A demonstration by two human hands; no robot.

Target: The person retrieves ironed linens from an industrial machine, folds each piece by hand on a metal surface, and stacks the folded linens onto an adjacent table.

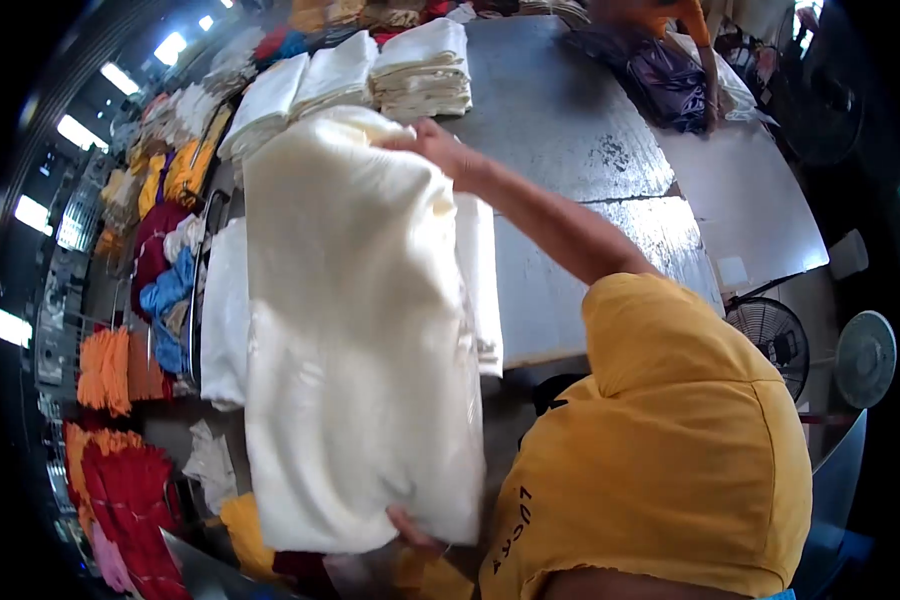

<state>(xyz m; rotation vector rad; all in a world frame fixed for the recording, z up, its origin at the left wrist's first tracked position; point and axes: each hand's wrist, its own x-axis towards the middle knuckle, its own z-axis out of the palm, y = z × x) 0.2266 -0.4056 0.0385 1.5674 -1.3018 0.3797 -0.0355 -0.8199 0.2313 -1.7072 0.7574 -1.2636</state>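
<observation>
A long, folded cream cloth (355,330) with a soft sheen spreads out in front of me, hiding much of the table edge. My right hand (435,150) reaches across and grips its upper right corner, fingers closed on the bunched edge. At the bottom edge, my left hand (410,528) pinches the cloth with part of the hand showing; the other fingers are hidden behind it. White folded fabric (482,285) shows behind it on the right, and more white fabric (225,310) hangs on the left.
Stacks of folded white cloth (422,70) stand at the back of the metal-topped table (570,120). A co-worker's arm (708,80) reaches to a dark purple bundle (665,85). Red garments (130,510) lie lower left; a fan (770,340) stands right.
</observation>
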